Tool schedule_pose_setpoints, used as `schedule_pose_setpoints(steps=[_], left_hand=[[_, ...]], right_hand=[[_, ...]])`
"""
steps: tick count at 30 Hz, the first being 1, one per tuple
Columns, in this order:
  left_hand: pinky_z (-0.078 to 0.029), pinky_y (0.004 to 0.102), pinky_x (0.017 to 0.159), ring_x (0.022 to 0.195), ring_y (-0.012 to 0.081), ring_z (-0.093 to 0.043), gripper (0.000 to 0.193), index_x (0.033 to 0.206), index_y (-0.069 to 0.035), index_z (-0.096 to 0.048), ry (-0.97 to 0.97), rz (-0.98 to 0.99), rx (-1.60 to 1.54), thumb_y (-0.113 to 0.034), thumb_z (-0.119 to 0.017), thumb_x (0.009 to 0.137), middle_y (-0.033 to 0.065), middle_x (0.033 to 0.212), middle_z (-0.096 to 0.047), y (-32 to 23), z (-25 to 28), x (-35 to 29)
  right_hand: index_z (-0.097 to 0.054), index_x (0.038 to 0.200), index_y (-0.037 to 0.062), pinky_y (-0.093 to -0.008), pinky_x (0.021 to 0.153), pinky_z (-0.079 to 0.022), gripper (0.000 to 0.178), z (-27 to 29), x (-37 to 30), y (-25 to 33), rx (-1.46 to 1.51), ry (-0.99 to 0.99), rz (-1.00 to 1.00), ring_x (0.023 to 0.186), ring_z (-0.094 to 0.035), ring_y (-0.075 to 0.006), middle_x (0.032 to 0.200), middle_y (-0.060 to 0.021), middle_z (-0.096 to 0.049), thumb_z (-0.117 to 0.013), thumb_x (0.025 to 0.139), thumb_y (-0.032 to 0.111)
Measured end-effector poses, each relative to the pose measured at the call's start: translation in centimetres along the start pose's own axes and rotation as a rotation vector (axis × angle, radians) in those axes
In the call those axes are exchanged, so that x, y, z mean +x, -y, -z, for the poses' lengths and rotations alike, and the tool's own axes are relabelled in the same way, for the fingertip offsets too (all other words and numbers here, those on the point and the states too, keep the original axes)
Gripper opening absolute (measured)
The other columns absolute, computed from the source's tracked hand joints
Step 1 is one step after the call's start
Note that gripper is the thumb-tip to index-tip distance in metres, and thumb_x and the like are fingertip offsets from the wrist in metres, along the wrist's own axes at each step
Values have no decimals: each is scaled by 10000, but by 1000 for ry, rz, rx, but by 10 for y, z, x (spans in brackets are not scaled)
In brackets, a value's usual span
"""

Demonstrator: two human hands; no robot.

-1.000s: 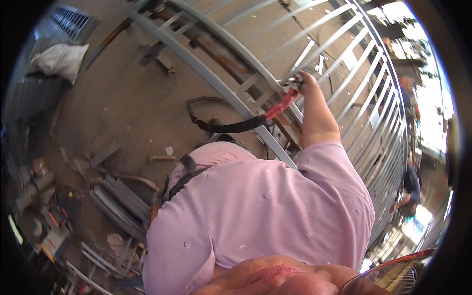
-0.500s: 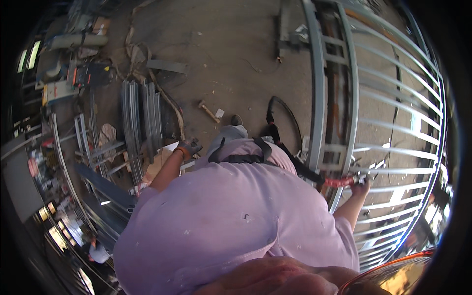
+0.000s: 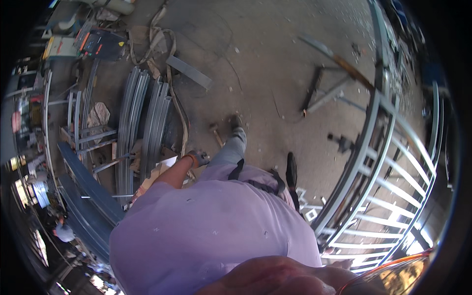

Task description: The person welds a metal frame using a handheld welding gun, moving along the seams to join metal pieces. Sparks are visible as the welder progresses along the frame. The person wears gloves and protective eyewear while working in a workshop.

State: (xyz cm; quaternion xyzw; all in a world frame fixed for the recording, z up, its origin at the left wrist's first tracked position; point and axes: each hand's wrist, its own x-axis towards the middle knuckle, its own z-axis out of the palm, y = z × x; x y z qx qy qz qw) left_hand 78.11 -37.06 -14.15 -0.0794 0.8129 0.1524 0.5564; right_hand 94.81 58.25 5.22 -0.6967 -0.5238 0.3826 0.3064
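Observation:
My left hand point(image 3: 199, 158), in a dark glove with an orange cuff, hangs beside my left thigh. Its fingers look loosely apart, with nothing seen in them. Of my right hand point(image 3: 343, 264) only a small blurred part shows past my shirt, next to the bars of a pale metal railing frame point(image 3: 376, 189); its fingers are hidden. A black cable point(image 3: 292, 172) runs down by my right hip and passes out of sight behind my body. On the floor ahead of my left foot lies a hammer point(image 3: 215, 132) with a wooden handle, partly covered by my leg.
Bundles of grey steel channels point(image 3: 155, 123) lie to the left, near cardboard point(image 3: 157, 172). A flat metal strip point(image 3: 189, 73) and a long cloth-like hose point(image 3: 174, 93) rest beyond them. Farther right stands a metal trestle point(image 3: 329, 96); a dark machine point(image 3: 103, 45) sits far left.
My view and body have turned, and the railing frame now sits lower right. My right hand, earlier holding a red-wrapped handle on the black cable over the frame, has dropped back mostly out of sight.

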Motion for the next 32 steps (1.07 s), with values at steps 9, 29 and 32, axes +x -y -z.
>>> schedule_pose_setpoints(steps=[9, 29, 32], left_hand=[[-506, 415, 1115, 1348, 332, -622, 759, 1528, -56, -547, -373, 9, -217, -513, -715, 945, 176, 1526, -610, 129, 259, 95], [-497, 372, 1054, 1249, 267, -675, 585, 1468, -181, -665, -134, 862, -1135, -460, -755, 962, 182, 1260, -747, 220, 280, 107], [-431, 411, 1171, 1407, 326, -555, 897, 1624, -168, -423, -94, 670, -1313, -505, -820, 894, 222, 1546, -509, 229, 317, 145]], right_hand=[[-728, 1147, 20, -344, 623, -566, 325, -301, -346, 62, -256, 708, 637, 785, -716, -193, 943, -119, -761, -641, 1077, 325], [-722, 1073, 43, -344, 724, -567, 216, -1027, -1124, 297, -823, 1866, 1594, 760, -730, -176, 841, -70, -754, -725, 995, 244], [-725, 1090, 36, -381, 801, -597, 242, -1085, -1259, 336, -707, 1985, 1554, 790, -737, -203, 913, -105, -759, -725, 997, 260]])
